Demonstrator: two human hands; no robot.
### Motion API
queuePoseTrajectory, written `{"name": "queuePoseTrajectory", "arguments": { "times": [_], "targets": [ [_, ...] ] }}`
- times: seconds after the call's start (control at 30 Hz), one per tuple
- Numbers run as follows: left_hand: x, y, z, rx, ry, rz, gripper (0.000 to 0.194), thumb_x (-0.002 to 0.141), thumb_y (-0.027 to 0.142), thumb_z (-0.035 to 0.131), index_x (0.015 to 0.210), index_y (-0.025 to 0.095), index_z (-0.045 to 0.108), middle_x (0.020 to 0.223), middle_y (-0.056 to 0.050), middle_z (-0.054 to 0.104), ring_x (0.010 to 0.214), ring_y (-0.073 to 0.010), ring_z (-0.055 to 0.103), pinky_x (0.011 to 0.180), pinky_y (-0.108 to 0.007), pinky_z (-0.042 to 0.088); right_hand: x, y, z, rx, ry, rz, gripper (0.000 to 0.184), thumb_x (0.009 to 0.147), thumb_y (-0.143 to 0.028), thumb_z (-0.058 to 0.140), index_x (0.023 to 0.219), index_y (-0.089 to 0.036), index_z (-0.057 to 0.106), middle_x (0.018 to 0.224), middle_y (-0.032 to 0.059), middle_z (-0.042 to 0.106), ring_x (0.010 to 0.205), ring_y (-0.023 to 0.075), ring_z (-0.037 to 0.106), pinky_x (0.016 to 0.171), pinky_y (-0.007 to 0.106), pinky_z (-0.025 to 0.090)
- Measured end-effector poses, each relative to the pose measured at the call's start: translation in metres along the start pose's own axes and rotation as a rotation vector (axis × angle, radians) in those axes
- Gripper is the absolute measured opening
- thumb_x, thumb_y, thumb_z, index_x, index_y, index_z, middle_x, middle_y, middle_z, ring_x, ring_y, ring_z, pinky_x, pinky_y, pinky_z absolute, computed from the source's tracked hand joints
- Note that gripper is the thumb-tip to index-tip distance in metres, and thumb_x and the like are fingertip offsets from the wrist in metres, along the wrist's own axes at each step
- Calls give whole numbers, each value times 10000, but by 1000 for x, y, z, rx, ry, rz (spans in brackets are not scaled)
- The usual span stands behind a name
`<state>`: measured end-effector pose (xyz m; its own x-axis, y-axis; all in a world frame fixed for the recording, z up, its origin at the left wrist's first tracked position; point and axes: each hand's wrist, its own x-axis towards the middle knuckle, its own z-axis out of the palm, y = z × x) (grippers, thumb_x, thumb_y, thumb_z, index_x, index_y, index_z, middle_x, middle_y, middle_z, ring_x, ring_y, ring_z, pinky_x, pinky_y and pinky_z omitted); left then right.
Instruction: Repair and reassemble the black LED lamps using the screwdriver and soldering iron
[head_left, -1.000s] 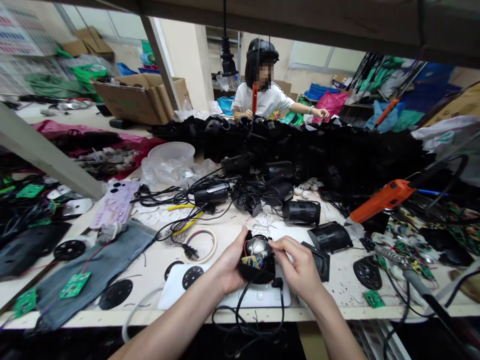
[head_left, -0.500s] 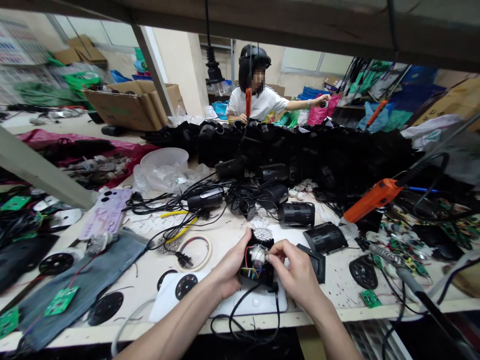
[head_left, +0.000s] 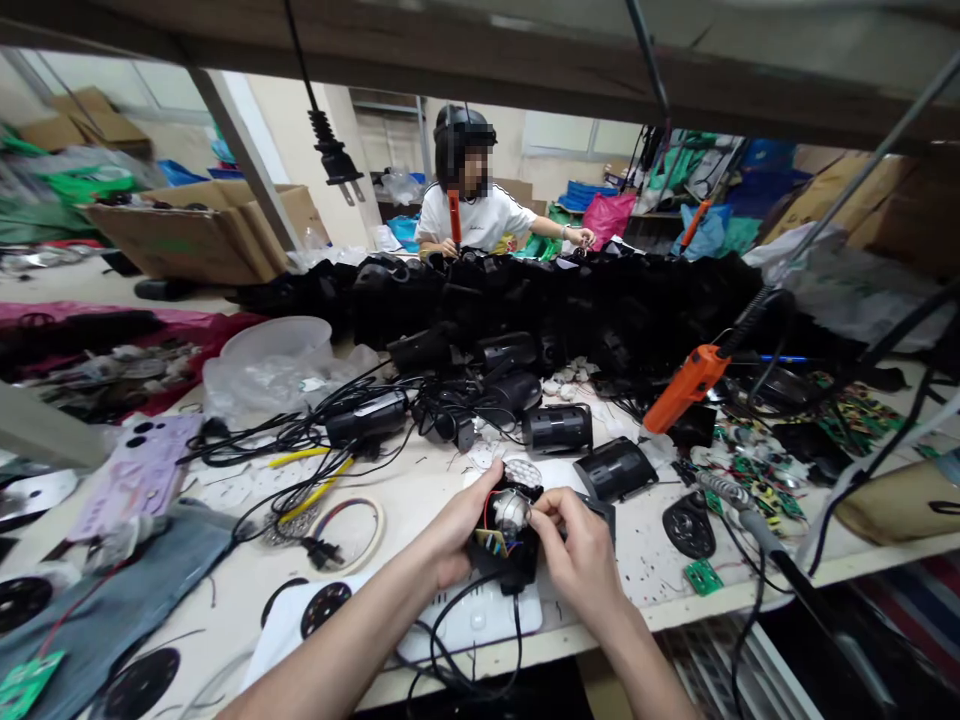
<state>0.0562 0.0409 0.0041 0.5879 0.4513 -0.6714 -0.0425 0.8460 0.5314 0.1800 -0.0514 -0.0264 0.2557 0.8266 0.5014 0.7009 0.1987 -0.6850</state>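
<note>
My left hand [head_left: 454, 525] is wrapped round the left side of an open black plastic housing [head_left: 525, 562]. Inside the housing sit a silvery round motor [head_left: 511, 510], a small yellowish board [head_left: 490, 542] and thin red and blue wires. A pale perforated disc [head_left: 523, 472] shows at the housing's far end. The thumb and fingers of my right hand [head_left: 576, 545] are pinched together at the motor's right edge; what lies between them is too small to make out. A black cable [head_left: 516, 620] runs from the housing down over the table's front edge.
Black housings [head_left: 556, 429] and tangled cables lie beyond my hands. An orange electric screwdriver [head_left: 684, 388] hangs at the right, above a soldering iron holder [head_left: 757, 525]. Left are a tape roll [head_left: 381, 530] and a purple phone [head_left: 139, 470]. Across the black pile sits a co-worker [head_left: 469, 205].
My view has turned to the right, so the scene sits further left. Both hands keep their hold at the housing. The co-worker's outstretched hand has come down toward the black pile.
</note>
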Motion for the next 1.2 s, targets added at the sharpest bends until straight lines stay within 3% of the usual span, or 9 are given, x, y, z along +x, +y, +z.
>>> {"name": "queuePoseTrajectory", "arguments": {
  "times": [0.1,0.23,0.4,0.53,0.63,0.9,1.1,1.2],
  "targets": [
    [0,1,6,-7,47,13,429,912,499,534,700,135,619,573,-36,652,465,-137,580,474,-232,463,-3,3,1,-14,27,-21,119,921,-143,481,829,-208,517,702,-1,613,606,139,596,583,239,457],
    [5,1,11,13,26,41,388,915,465,546,731,135,630,606,-40,668,500,-142,594,513,-233,483,-3,8,-1,-107,66,-123,159,942,-118,418,835,-210,489,744,26,583,673,169,573,626,281,453],
    [12,-2,11,30,39,119,355,906,501,551,912,158,644,682,-10,693,533,-141,615,521,-216,476,7,11,-12,-87,-108,-83,115,909,-102,472,892,-211,503,809,28,588,752,177,580,670,286,461],
    [12,-2,15,-5,-25,51,452,917,559,488,1004,142,640,723,-49,711,595,-189,671,522,-245,506,12,15,-19,-86,-157,-57,124,892,-104,479,840,-216,488,768,13,579,719,173,577,641,277,441],
    [10,0,18,-35,-44,11,459,911,559,495,995,129,634,705,-70,710,526,-185,656,520,-274,535,10,17,-18,-70,-179,-56,101,904,-127,472,856,-215,485,764,10,593,696,167,588,636,273,442],
    [12,3,21,-75,-53,-45,403,916,515,512,819,139,618,570,-42,643,458,-168,604,506,-295,549,2,13,-14,-67,-64,6,105,907,-147,484,831,-215,508,712,4,614,624,155,609,593,258,464],
    [17,3,28,-42,-56,-100,339,892,480,561,820,152,608,584,-29,640,466,-175,606,504,-310,551,-4,10,-15,54,8,128,86,900,-197,531,817,-213,546,695,-1,638,555,136,617,527,229,504],
    [22,3,26,-15,5,-58,305,885,460,581,820,163,595,587,-20,637,464,-176,604,502,-317,552,-7,10,-27,1,141,112,57,907,-219,544,857,-212,571,738,18,653,624,153,635,572,241,520]
  ]
}}
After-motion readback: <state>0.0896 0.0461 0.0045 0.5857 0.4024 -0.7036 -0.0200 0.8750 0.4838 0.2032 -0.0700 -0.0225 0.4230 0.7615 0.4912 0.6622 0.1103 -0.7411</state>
